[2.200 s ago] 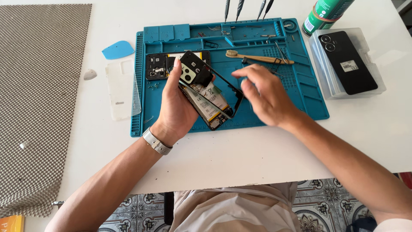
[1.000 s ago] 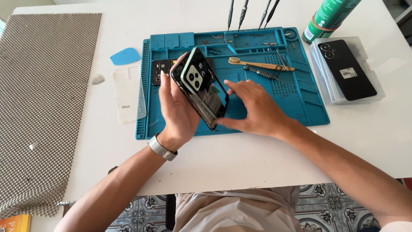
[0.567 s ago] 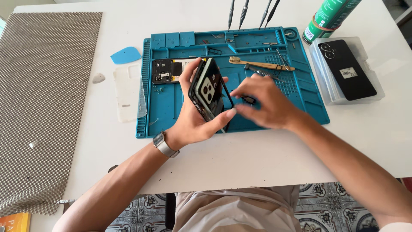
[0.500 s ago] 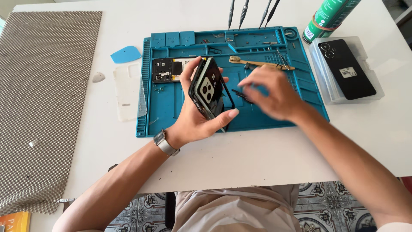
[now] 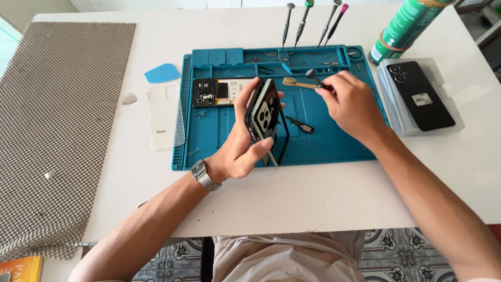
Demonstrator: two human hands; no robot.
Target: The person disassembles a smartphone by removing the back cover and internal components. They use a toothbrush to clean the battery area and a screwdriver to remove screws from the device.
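Fingers point(image 5: 245, 102) of my left hand point(image 5: 242, 143) grip the phone back cover point(image 5: 262, 117) upright above the blue mat point(image 5: 334, 141); my right hand point(image 5: 350, 102) pinches a small screwdriver point(image 5: 313, 78). Cover's off, opened phone point(image 5: 219, 92) awaits further work.

Teal-blue repair mat point(image 5: 334, 141) on a white table point(image 5: 292, 193). Black phone back cover point(image 5: 262, 117) with pale camera rings. Light-blue pick point(image 5: 162, 73). Grey-and-cream woven mesh sheet point(image 5: 57, 125). Green can point(image 5: 404, 26) with an orange band. Black phone point(image 5: 421, 95) in a clear tray point(image 5: 390, 107). Silver wristwatch point(image 5: 204, 175). Tan-handled brush point(image 5: 295, 82). Patterned blue-and-white floor tiles point(image 5: 391, 245).
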